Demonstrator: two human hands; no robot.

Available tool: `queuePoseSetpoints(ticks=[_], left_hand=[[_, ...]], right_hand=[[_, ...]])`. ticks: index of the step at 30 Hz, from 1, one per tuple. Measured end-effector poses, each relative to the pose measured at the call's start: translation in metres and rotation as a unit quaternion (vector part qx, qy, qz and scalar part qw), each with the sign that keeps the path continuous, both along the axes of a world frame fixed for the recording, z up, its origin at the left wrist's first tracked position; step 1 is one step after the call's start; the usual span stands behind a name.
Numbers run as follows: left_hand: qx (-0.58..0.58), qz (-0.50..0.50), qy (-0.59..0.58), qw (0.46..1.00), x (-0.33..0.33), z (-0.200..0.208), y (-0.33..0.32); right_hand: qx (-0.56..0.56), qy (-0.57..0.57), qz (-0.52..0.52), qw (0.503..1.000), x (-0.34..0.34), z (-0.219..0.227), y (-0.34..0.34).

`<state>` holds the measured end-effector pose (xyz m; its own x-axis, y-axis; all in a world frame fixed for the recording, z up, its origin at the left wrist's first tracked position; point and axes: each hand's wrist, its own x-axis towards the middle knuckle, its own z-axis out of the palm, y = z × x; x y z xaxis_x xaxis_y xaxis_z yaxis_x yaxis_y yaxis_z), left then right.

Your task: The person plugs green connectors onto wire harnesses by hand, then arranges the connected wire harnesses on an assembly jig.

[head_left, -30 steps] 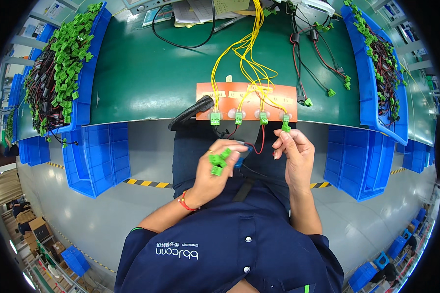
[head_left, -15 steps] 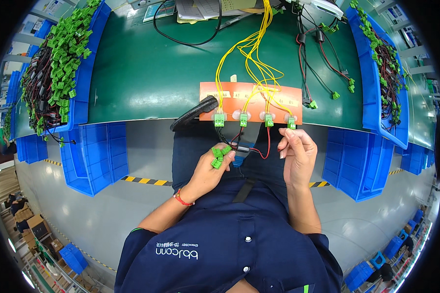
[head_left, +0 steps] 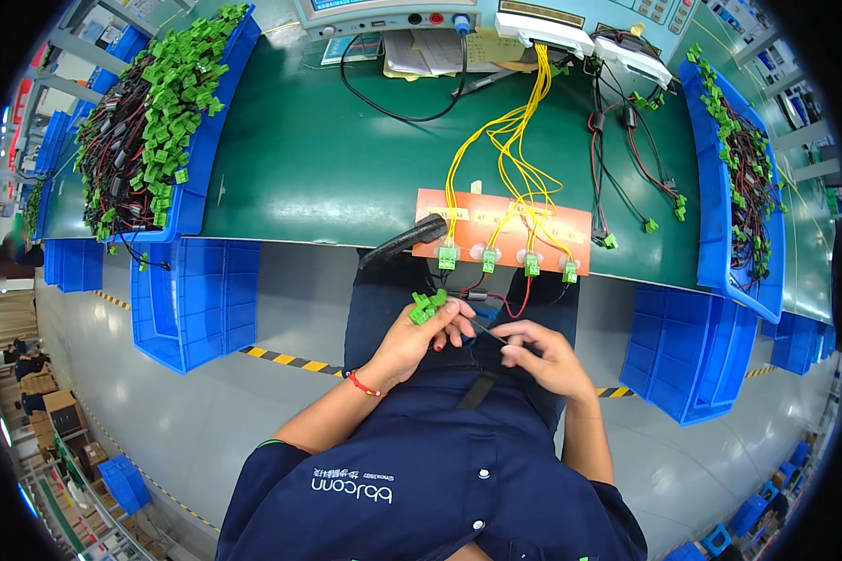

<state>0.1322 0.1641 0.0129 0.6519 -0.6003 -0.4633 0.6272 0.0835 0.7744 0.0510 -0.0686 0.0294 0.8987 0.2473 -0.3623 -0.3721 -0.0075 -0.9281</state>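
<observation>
My left hand [head_left: 410, 344] is closed around a small bunch of green terminal plugs [head_left: 428, 307] below the table's front edge. My right hand [head_left: 550, 361] is beside it, with fingers pinched at one end of a thin dark wire [head_left: 489, 332] that runs across to my left fingertips. Just beyond both hands, an orange board [head_left: 505, 222] lies at the table edge. Several green connectors [head_left: 531, 265] sit along its near side, joined to yellow wires [head_left: 500, 140]. Red and black leads with a dark cylinder [head_left: 473, 296] hang from these connectors.
A blue bin [head_left: 196, 178] heaped with green-plugged cables stands at the left, another blue bin [head_left: 720, 238] at the right. A black strap-like piece [head_left: 398, 241] lies over the board's left corner. Behind are a bench instrument [head_left: 393, 19], papers [head_left: 421, 54] and loose cables [head_left: 601, 168].
My right hand has left the board's rightmost connector and come down and left, close to my left hand. It now pinches a dark wire. The left hand still holds the green plugs.
</observation>
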Motion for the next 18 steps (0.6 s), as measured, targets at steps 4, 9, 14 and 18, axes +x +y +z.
queuePoseSetpoints(ticks=[4, 9, 14, 18], left_hand=[[0.034, 0.006, -0.016, 0.999, 0.002, 0.001, 0.002], [0.088, -0.104, -0.136, 0.981, 0.002, 0.006, 0.002], [0.134, 0.059, -0.189, 0.971, 0.002, 0.012, 0.015], [0.115, 0.150, -0.345, 0.919, 0.006, 0.029, -0.001]], right_hand=[[0.135, -0.045, -0.066, 0.988, -0.002, 0.004, -0.023], [0.336, -0.086, -0.073, 0.935, 0.005, 0.012, -0.015], [0.338, -0.084, -0.099, 0.932, 0.007, 0.008, -0.018], [0.326, -0.092, -0.122, 0.933, 0.005, 0.009, -0.021]])
